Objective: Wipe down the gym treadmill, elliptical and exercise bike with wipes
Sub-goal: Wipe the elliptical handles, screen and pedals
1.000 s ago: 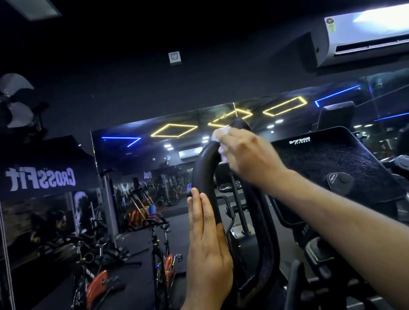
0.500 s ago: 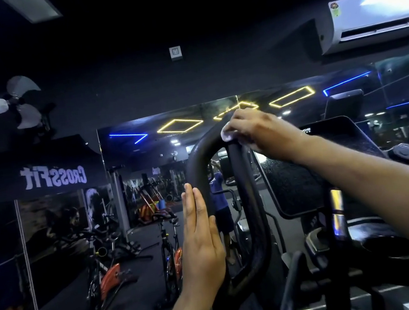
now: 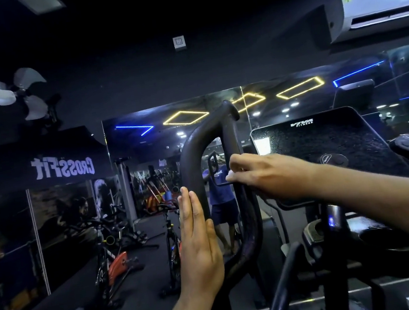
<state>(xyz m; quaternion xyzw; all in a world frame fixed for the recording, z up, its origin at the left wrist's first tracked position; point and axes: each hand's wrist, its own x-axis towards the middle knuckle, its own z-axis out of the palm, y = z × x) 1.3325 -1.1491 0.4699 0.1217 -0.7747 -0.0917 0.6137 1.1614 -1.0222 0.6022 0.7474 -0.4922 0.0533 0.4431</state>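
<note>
Over on the left, the mirror wall (image 3: 72, 201) is showing the reversed "CrossFit" lettering and a couple of spin bikes (image 3: 113, 264) parked on the dark floor, well apart from the person.

Moving in, the left hand (image 3: 199, 248) is standing flat and upright, its fingers (image 3: 189, 210) straight and together, pressing against the outer curve of the black looped handle (image 3: 193, 161) of the machine in front, which I take to be the elliptical. It is bracing the bar rather than gripping it.

Just to the right, the right hand (image 3: 262, 175) is curling round the inner upright of that same loop, roughly halfway up it. A bit of white is peeking out at the fingertips, so the wipe (image 3: 230, 176) is sitting bunched inside that grip, against the bar. Most of it is hidden by the hand.

Further right, the machine's dark console (image 3: 334, 146) is tilting towards the person, and a white air conditioner (image 3: 382, 3) is hanging high on the wall.

To my eye this is the handle-wiping step on the elliptical. The next move is probably calling for the wiping hand to slide further along the bar towards the lower bend, keeping the cloth squeezed all the way round, while the flat hand is steadying the swinging arm. The console and the other handle look like they are yet to be reached.
</note>
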